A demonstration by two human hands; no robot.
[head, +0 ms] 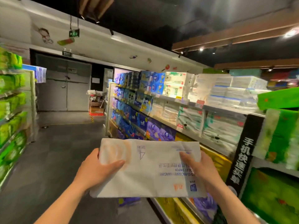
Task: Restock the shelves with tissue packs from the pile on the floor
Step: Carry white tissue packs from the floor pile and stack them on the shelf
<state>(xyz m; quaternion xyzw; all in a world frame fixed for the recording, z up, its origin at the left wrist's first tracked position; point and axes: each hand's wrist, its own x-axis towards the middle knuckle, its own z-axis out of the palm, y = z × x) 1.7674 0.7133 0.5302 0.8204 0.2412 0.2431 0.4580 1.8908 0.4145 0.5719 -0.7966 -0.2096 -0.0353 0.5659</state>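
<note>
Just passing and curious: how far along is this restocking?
The shelves look largely full already. The left hand and right hand grip one white tissue pack, not yet shelved. A purple pack lies on the floor below; how many more remain is unseen.

One white tissue pack (pixel 145 173), plus two hands: left hand (pixel 97 168), right hand (pixel 199 167).

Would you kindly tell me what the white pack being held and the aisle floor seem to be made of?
The white pack looks wrapped in thin printed plastic film, creased near its top edge. The floor seems matte grey tile or concrete: little shine shows.
</note>
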